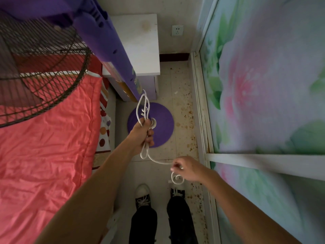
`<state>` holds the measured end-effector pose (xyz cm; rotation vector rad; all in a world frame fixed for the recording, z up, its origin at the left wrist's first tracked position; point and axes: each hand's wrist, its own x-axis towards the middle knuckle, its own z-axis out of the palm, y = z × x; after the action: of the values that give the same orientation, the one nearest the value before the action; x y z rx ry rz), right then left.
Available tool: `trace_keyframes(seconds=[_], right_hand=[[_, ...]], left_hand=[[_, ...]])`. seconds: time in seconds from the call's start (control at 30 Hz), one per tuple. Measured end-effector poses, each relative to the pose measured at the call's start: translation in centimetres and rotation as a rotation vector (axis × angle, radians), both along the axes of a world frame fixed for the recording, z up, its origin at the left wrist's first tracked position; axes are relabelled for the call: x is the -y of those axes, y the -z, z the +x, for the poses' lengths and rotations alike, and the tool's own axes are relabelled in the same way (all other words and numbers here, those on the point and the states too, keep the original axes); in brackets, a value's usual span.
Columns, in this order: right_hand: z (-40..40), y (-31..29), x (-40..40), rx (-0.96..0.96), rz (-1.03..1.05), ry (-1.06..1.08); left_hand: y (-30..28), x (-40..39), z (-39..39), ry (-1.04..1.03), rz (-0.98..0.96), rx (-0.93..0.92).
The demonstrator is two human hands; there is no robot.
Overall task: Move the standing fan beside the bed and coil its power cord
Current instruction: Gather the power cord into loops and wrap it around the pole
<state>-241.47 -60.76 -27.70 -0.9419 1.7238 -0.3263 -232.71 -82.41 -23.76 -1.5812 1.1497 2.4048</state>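
The standing fan (pixel 112 55) stands just beside the bed (pixel 47 138), its purple column running from the round purple base (pixel 161 124) on the floor up toward 11 o'clock, where the dark wire guard (pixel 40 71) hangs over the pink bedcover. The base sits on the stained tile floor (pixel 181 106) between the bed at 9 o'clock and a flower-printed sliding door (pixel 263 85) at 3 o'clock. A white bedside cabinet (pixel 139 43) stands behind the column at 12 o'clock, with a wall socket (pixel 177 30) just to its right.

The left hand (pixel 142 132) is near the centre, its grip closed around several loops of the white power cord (pixel 145 106); the loops rise toward the lower end of the column and hang in a short bight below the fist. From there the cord runs toward 4 o'clock to the right hand (pixel 186 169), whose fingertips (pixel 174 167) pinch it; beneath that hand the cord curls into a small spiral. The person's two dark shoes (pixel 142 195) stand on the floor at 6 o'clock.
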Motion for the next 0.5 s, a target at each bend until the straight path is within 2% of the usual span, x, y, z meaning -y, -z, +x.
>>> trace_keyframes(seconds=[0.13, 0.3, 0.5], right_hand=[[-2.9, 0.5, -2.2, -0.086, 0.027, 0.196], [-4.3, -1.8, 0.4, -0.038, -0.166, 0.571], [-5.1, -4.4, 6.4, -0.053, -0.32, 0.656]], left_hand=[[-0.1, 1.1, 1.4, 0.051, -0.053, -0.019], [0.1, -0.1, 3.4, 0.261, -0.016, -0.028], [-1.0, -0.4, 3.0, 0.581, -0.229, 0.051]])
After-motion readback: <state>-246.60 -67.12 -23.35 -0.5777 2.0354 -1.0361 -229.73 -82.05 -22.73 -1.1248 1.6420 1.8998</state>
